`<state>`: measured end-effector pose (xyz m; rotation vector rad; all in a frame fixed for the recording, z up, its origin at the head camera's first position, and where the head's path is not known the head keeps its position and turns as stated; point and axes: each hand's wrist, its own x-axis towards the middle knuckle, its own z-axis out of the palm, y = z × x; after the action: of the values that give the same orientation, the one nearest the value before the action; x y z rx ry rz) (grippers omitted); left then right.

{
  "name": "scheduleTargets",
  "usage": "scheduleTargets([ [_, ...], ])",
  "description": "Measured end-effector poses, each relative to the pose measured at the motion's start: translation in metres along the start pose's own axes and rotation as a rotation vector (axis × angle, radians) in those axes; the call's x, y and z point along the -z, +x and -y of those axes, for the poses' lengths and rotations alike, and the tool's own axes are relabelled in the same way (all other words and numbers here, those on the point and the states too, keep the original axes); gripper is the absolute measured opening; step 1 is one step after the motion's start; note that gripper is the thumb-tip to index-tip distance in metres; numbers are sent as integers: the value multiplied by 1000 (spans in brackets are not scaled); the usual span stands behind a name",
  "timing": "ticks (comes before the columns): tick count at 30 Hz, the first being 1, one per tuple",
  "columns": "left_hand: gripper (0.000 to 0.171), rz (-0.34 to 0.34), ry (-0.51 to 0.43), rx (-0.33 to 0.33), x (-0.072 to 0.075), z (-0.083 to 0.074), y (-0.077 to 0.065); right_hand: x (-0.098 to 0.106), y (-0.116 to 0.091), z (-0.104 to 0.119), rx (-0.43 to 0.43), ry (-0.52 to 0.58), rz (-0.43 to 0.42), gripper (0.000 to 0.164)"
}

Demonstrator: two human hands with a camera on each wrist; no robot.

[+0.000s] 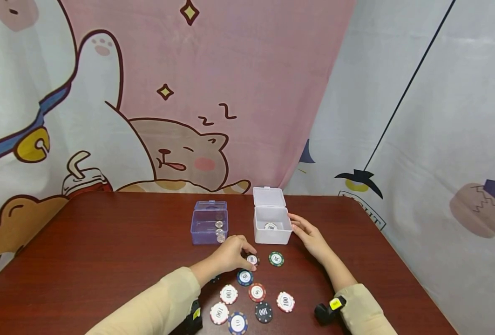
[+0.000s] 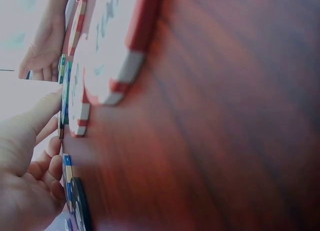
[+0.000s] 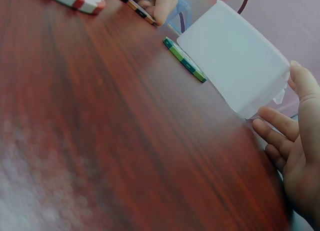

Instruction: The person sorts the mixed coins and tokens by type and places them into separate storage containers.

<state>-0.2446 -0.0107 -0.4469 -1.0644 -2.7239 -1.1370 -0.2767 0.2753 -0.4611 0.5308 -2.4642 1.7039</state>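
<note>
My left hand point(image 1: 232, 253) pinches a dark poker chip point(image 1: 252, 260) between thumb and fingers at the tabletop, in front of the two boxes. In the right wrist view this chip's edge point(image 3: 141, 12) shows between the left fingertips. My right hand point(image 1: 310, 235) rests its extended fingers against the right side of a white plastic box point(image 1: 271, 238), whose lid stands open at the back. Inside that box lies one white chip point(image 1: 270, 226). A green chip point(image 1: 276, 259) lies just in front of it.
A blue translucent box point(image 1: 201, 235), lid up, holds several coins point(image 1: 219, 224). Nearer the front lie several chips, including a red one point(image 1: 257, 292), a black one point(image 1: 263, 312) and a blue one point(image 1: 237, 323). A printed curtain point(image 1: 230, 153) hangs behind the table point(image 1: 125, 260).
</note>
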Motion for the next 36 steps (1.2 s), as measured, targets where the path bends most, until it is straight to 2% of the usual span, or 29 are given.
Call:
scheduleTargets([
  [5, 33, 2, 12, -6, -1, 0, 0, 0, -1, 3, 2, 18, 7, 42],
  [8, 32, 3, 10, -6, -1, -1, 0, 0, -4, 18, -9, 15, 18, 42],
  [12, 31, 5, 11, -8, -1, -1, 0, 0, -4, 15, -11, 8, 15, 42],
  [15, 31, 6, 14, -17, -1, -2, 0, 1, -1, -1, 0, 10, 2, 42],
  [24, 30, -29, -10, -77, 1, -4, -1, 1, -1, -2, -5, -2, -4, 42],
  [31, 30, -61, -54, -44, 5, -5, -1, 0, 0, 1, -5, 7, 1, 43],
  [36, 33, -83, -57, -48, 8, -9, 1, 0, 0, 1, -6, 11, 2, 43],
])
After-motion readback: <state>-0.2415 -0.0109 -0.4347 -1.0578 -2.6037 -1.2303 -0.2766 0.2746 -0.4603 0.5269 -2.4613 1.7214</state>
